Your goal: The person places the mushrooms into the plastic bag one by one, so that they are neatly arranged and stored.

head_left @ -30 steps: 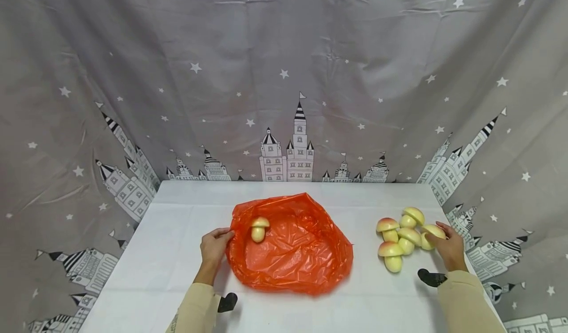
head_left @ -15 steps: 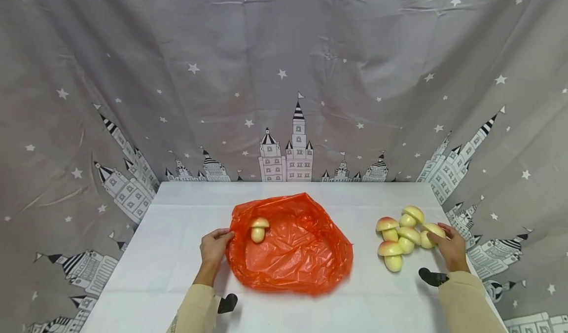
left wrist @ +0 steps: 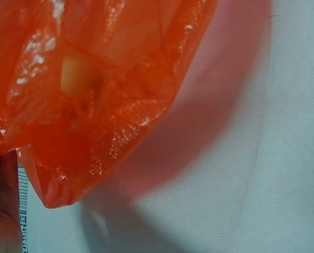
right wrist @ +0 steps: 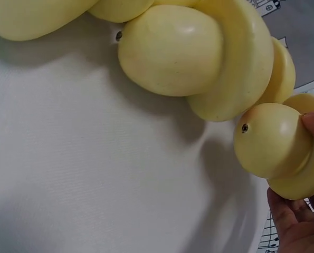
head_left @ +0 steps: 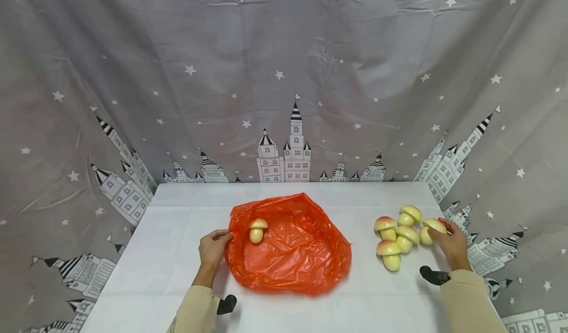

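Observation:
An orange-red plastic bag point(head_left: 297, 254) lies spread in the middle of the white table, its mouth facing up. My left hand point(head_left: 212, 250) pinches its left rim. Inside the bag, near that rim, is one yellow toy mushroom point(head_left: 257, 234). On the right, my right hand point(head_left: 454, 244) grips the rightmost toy mushroom point(head_left: 431, 230) of a cluster. In the right wrist view, the thumb lies on top of this mushroom point(right wrist: 273, 141) and the fingers are under its cap. Through the bag's film, a pale patch point(left wrist: 78, 76) shows in the left wrist view.
Several other yellow toy mushrooms, some with reddish caps, are bunched left of my right hand, among them a front one point(head_left: 390, 255). The white table point(head_left: 186, 209) meets a grey curtain point(head_left: 213, 76) printed with castles and stars. Black wrist mounts point(head_left: 227, 305) jut from the sleeves.
The right hand, holding the mushroom, has edged slightly right, away from the cluster. The left hand and the bag stay in place; the head view shifts a little.

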`<state>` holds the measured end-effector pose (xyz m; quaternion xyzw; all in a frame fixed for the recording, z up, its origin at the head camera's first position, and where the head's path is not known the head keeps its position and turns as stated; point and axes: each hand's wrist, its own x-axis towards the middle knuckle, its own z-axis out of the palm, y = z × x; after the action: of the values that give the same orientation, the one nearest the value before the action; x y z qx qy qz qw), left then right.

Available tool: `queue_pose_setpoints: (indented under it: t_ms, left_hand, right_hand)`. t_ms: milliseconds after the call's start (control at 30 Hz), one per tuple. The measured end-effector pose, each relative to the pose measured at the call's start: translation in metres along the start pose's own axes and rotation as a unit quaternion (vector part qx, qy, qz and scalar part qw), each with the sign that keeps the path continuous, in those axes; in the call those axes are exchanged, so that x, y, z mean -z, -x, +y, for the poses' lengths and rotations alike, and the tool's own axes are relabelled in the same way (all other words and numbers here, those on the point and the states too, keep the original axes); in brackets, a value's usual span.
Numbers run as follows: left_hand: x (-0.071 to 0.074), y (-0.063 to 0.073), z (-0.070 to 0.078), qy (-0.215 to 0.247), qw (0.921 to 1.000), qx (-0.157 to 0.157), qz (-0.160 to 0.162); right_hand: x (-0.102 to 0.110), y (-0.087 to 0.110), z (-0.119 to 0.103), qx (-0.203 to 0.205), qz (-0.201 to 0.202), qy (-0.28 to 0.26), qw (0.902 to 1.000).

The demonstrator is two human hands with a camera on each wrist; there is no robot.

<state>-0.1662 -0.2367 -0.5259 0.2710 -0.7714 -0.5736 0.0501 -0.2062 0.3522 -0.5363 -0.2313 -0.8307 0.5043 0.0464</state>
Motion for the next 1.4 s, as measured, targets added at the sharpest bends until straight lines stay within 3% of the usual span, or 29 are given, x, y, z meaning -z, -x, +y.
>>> queue_pose_setpoints:
  t_ms: [200, 533, 1000, 1400]
  left_hand:
    - [-0.001, -0.001, 0.0, 0.01, 0.9999, 0.005, -0.003]
    - [-0.001, 0.0, 0.0, 0.014, 0.9999, 0.006, -0.005]
    - [-0.002, 0.0, 0.0, 0.013, 0.9999, 0.005, -0.008]
    - [-0.002, 0.0, -0.001, 0.008, 0.9999, 0.005, -0.009]
  right_hand:
    - [0.001, -0.002, -0.009, 0.028, 0.018, -0.002, 0.9994]
    - [0.001, 0.001, -0.017, 0.025, 0.011, -0.013, 0.9995]
    - [-0.004, 0.0, -0.03, 0.056, 0.012, -0.01, 0.9983]
    - [-0.013, 0.005, -0.041, 0.097, -0.017, -0.012, 0.995]
